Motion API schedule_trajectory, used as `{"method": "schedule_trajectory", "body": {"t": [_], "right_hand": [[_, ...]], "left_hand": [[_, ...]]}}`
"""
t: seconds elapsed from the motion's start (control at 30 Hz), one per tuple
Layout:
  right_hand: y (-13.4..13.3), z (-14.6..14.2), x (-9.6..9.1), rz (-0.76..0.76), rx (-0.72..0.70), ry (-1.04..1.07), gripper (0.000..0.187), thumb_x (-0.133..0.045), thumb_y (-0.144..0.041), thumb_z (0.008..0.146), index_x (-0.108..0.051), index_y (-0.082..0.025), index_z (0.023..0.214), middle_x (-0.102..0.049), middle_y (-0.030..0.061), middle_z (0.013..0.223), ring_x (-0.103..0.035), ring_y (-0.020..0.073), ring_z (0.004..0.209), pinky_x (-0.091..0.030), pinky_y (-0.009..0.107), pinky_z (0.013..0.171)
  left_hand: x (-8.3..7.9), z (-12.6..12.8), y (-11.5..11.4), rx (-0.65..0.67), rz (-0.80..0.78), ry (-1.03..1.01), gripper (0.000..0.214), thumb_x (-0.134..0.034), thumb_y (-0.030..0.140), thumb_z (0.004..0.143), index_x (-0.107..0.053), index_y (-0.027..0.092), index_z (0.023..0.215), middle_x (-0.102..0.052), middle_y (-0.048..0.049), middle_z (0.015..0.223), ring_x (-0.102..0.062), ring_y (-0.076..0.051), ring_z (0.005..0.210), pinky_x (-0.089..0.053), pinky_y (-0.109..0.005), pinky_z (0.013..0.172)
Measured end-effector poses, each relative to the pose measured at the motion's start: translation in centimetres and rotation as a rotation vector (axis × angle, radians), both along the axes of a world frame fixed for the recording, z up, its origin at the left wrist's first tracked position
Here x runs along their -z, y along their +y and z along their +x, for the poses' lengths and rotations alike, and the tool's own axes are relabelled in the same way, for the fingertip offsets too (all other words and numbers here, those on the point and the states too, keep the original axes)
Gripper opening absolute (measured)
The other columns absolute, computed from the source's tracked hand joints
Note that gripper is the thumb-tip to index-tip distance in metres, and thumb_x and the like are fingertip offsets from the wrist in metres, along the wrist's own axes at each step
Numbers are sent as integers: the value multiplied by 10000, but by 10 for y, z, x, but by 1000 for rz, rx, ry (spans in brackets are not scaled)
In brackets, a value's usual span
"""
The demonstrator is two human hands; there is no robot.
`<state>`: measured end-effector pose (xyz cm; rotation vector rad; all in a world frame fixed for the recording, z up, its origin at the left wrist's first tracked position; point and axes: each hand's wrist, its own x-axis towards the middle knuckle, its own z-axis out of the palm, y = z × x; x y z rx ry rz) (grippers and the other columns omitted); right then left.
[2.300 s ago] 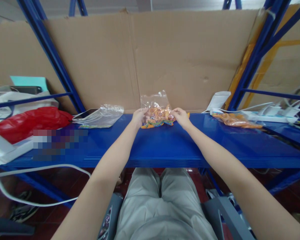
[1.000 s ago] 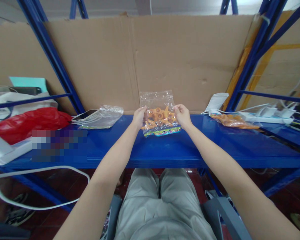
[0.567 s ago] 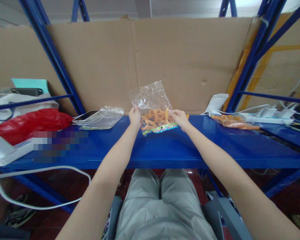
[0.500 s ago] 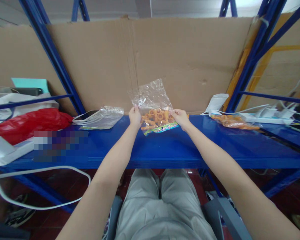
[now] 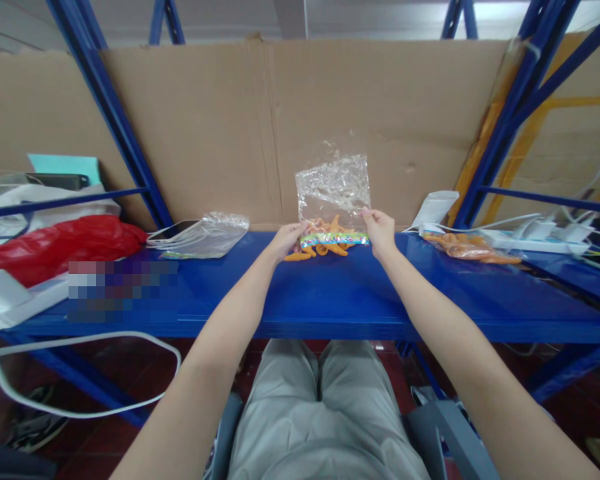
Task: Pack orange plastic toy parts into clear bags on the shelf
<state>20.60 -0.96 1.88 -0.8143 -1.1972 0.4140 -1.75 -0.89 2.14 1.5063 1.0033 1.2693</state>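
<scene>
- Nearest, well below the left hand (image 5: pixel 287 241) and right hand (image 5: pixel 381 231), are grey trousers (image 5: pixel 320 420) between two chair armrests; the right armrest (image 5: pixel 445 433) lies under the right forearm.
- Left of the left forearm, a white cable (image 5: pixel 115 335) loops past the front edge of the blue shelf (image 5: pixel 330 300).
- Just under the hands, several orange pieces (image 5: pixel 322 251) rest on the shelf, partly covered by the bag's coloured strip (image 5: pixel 334 239); whether some remain inside is unclear.
- Between the hands is the clear bag (image 5: pixel 334 180), its left edge pinched by the left fingers near the strip, its right edge by the right thumb and fingers slightly higher.
- The strip's long axis runs crosswise from hand to hand, facing the person; the bag's length rises away from it, its clear end pointing up towards the cardboard.
- Left of the left hand lie a flat clear packet (image 5: pixel 225 235) and, farther out, red plastic (image 5: pixel 70 243).
- Right of the right hand are a second orange-filled bag (image 5: pixel 465 247) and a white power strip (image 5: pixel 540 241).
- Beyond both hands, a cardboard panel (image 5: pixel 340 100) closes off the back.
</scene>
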Motion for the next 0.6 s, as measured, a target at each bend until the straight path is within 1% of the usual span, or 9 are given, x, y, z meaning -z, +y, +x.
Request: {"method": "schedule_trajectory", "body": {"t": [0.1, 0.3, 0.43, 0.53, 0.6], "right_hand": [[1, 1, 1, -14, 6, -18, 352, -640, -480, 793, -626, -162, 643, -553, -20, 593, -517, 124, 632, -391, 231, 590], [2, -3, 3, -55, -1, -7, 351, -642, -502, 794, -628, -178, 661, -506, -41, 542, -502, 118, 590, -377, 219, 546], [1, -5, 3, -102, -22, 22, 360, -636, -530, 791, -626, -189, 676, -473, -52, 506, -479, 113, 536, -362, 215, 497], [-4, -5, 1, -163, -71, 68, 361, -652, -527, 787, -619, -188, 669, -392, -72, 439, -409, 98, 443, -313, 214, 436], [-8, -4, -2, -210, -121, 105, 358, -651, -524, 795, -618, -187, 679, -352, -83, 403, -360, 91, 381, -276, 217, 393]], "left_hand": [[3, 1, 0, -16, 9, 67, 481, -644, 505, 834, -468, 160, 548, -408, 64, 350, -352, -35, 248, -244, -154, 290], [3, 6, 4, -120, 30, 17, 389, -607, 433, 880, -505, 154, 628, -445, 76, 402, -379, -33, 281, -294, -141, 312], [3, 7, 4, -183, 73, 54, 370, -560, 393, 910, -496, 164, 627, -406, 85, 364, -332, -42, 259, -238, -154, 292], [3, 5, 2, -163, 86, 95, 370, -552, 389, 914, -505, 164, 624, -383, 85, 343, -325, -47, 254, -215, -156, 292], [2, 3, 1, -129, 82, 109, 370, -568, 394, 902, -516, 160, 621, -408, 74, 354, -340, -47, 260, -217, -155, 296]]}}
